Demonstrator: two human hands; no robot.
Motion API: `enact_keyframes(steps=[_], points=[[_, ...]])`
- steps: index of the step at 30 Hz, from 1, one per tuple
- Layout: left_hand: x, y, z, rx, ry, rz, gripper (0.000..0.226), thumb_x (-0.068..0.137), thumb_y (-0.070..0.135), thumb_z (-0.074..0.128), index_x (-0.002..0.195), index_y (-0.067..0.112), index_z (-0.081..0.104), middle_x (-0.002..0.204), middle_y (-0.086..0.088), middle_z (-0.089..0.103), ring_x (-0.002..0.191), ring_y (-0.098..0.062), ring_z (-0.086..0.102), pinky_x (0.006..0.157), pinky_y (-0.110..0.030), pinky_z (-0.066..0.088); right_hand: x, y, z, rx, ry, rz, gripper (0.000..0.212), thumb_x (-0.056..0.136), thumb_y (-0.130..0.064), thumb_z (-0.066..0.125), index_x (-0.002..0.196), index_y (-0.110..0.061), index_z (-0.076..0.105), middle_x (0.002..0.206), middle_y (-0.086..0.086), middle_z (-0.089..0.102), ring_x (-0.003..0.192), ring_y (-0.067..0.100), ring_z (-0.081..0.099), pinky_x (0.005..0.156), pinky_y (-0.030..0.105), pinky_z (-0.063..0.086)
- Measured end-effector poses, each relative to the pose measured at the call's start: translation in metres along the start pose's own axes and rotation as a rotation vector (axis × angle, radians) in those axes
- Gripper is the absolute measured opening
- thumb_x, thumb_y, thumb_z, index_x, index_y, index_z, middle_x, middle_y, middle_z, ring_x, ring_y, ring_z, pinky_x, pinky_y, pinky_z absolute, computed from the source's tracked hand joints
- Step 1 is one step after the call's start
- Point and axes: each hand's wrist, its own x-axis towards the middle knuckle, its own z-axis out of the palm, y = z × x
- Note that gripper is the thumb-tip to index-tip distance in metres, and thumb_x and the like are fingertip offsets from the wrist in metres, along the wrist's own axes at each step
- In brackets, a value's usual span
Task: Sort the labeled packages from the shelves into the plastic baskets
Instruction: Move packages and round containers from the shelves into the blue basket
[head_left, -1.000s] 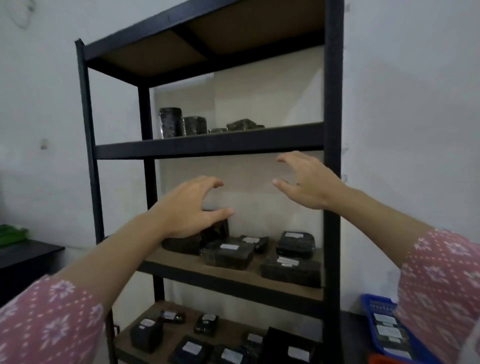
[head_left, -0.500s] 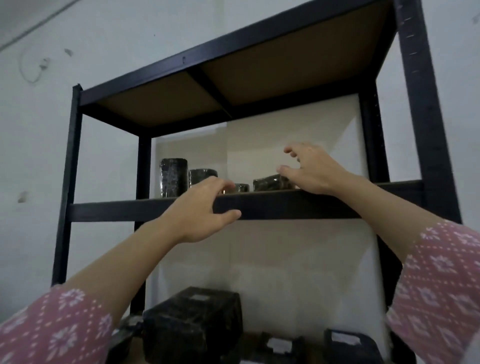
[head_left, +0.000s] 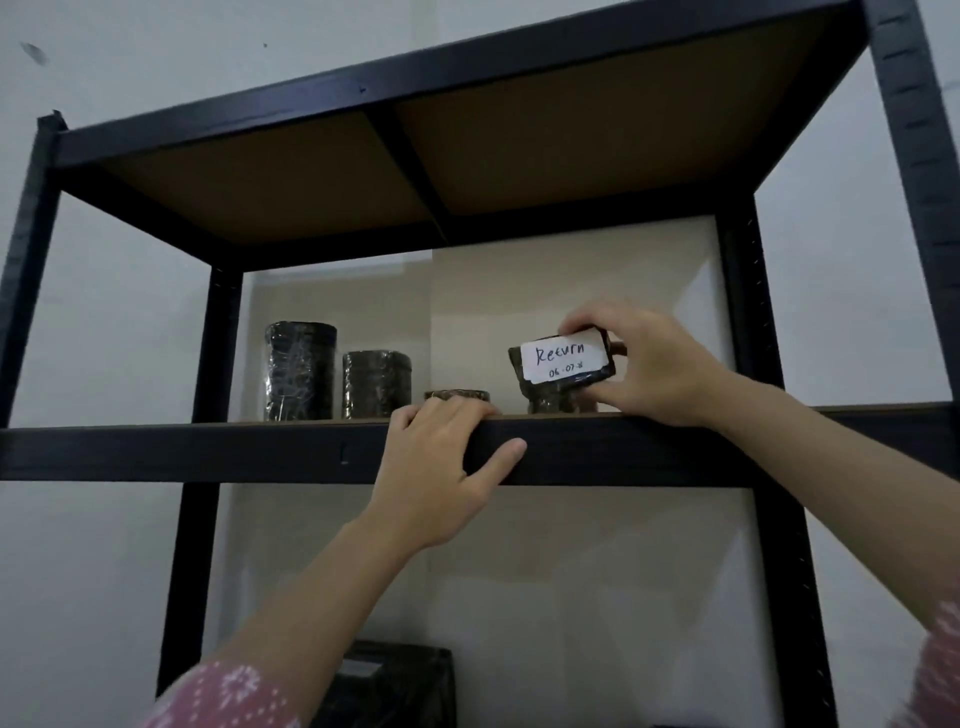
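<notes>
Since half a second ago our right hand (head_left: 657, 366), which hovered open over the upper shelf, has closed round a small black package (head_left: 563, 358) and tipped it up so its white label faces us; our left hand (head_left: 441, 465) has come forward from mid-air to take hold of the shelf's front beam (head_left: 208, 449).

We now pinch the package between the right thumb beneath and the fingers on top, holding it just above the shelf board, over another dark wrapped piece (head_left: 558, 402) that sits on the board below it. We cannot tell whether the two touch. The label reads "Return" in handwriting with a date beneath.

Our left hand grips the beam, fingers curled over its top edge and thumb (head_left: 501, 454) pressed along its front face.

Further left on the same shelf stand a tall black wrapped cylinder (head_left: 300, 371) and a shorter one (head_left: 376, 384) just beside it, then a low flat roll (head_left: 457, 396) right behind our left fingers. Below, between our forearms, a large black wrapped box (head_left: 395, 686) sits on the next shelf down.
</notes>
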Motion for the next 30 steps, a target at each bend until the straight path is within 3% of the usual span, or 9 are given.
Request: enact_keyframes(steps=[5, 13, 18, 20, 24, 30], points=[[-0.003, 0.000, 0.008, -0.019, 0.112, 0.010, 0.044, 0.084, 0.058, 0.038, 0.097, 0.023, 0.062, 0.091, 0.012, 0.062, 0.085, -0.011, 0.054, 0.088, -0.026, 0.025, -0.005, 0.000, 0.001, -0.058, 0.095, -0.127, 0.048, 0.066, -0.001, 0.077, 0.109, -0.010, 0.060, 0.103, 0.000, 0.059, 0.093, 0.011, 0.054, 0.078, 0.024, 0.049], [-0.003, 0.000, 0.013, -0.033, 0.155, 0.015, 0.040, 0.083, 0.055, 0.041, 0.091, 0.022, 0.062, 0.085, 0.011, 0.062, 0.081, -0.013, 0.056, 0.086, -0.025, 0.025, -0.010, -0.005, 0.002, -0.151, 0.168, -0.104, 0.050, 0.065, -0.006, 0.080, 0.110, -0.006, 0.058, 0.103, 0.000, 0.058, 0.092, 0.008, 0.054, 0.078, 0.027, 0.051], [0.001, 0.014, 0.005, -0.125, 0.122, -0.008, 0.046, 0.077, 0.057, 0.039, 0.098, 0.022, 0.061, 0.095, 0.011, 0.062, 0.090, -0.011, 0.055, 0.085, -0.023, 0.018, -0.039, -0.016, -0.021, -0.235, 0.183, -0.115, 0.049, 0.067, -0.008, 0.078, 0.112, -0.006, 0.057, 0.104, -0.001, 0.056, 0.092, 0.006, 0.051, 0.079, 0.016, 0.046], [0.002, 0.031, 0.003, -0.189, 0.121, 0.034, 0.045, 0.077, 0.053, 0.041, 0.104, 0.021, 0.059, 0.100, 0.010, 0.061, 0.094, -0.009, 0.054, 0.086, -0.023, 0.021, -0.059, -0.017, -0.041, -0.276, 0.183, -0.108, 0.048, 0.067, -0.008, 0.078, 0.111, -0.004, 0.058, 0.105, 0.005, 0.058, 0.091, 0.004, 0.049, 0.079, 0.008, 0.042], [-0.002, 0.091, 0.003, -0.339, 0.106, 0.169, 0.038, 0.078, 0.040, 0.048, 0.106, 0.016, 0.060, 0.102, 0.007, 0.062, 0.097, -0.010, 0.054, 0.085, -0.025, 0.035, -0.107, -0.009, -0.086, -0.288, 0.193, -0.051, 0.048, 0.069, -0.020, 0.079, 0.108, -0.003, 0.059, 0.099, 0.008, 0.061, 0.083, 0.014, 0.056, 0.072, 0.019, 0.049], [-0.029, 0.197, 0.037, -0.398, 0.017, 0.238, 0.038, 0.077, 0.036, 0.049, 0.105, 0.013, 0.061, 0.103, 0.005, 0.064, 0.098, -0.011, 0.053, 0.085, -0.025, 0.036, -0.192, 0.032, -0.148, -0.317, 0.164, 0.073, 0.047, 0.068, -0.027, 0.076, 0.104, -0.002, 0.059, 0.094, 0.009, 0.062, 0.080, 0.015, 0.054, 0.072, 0.013, 0.045]])
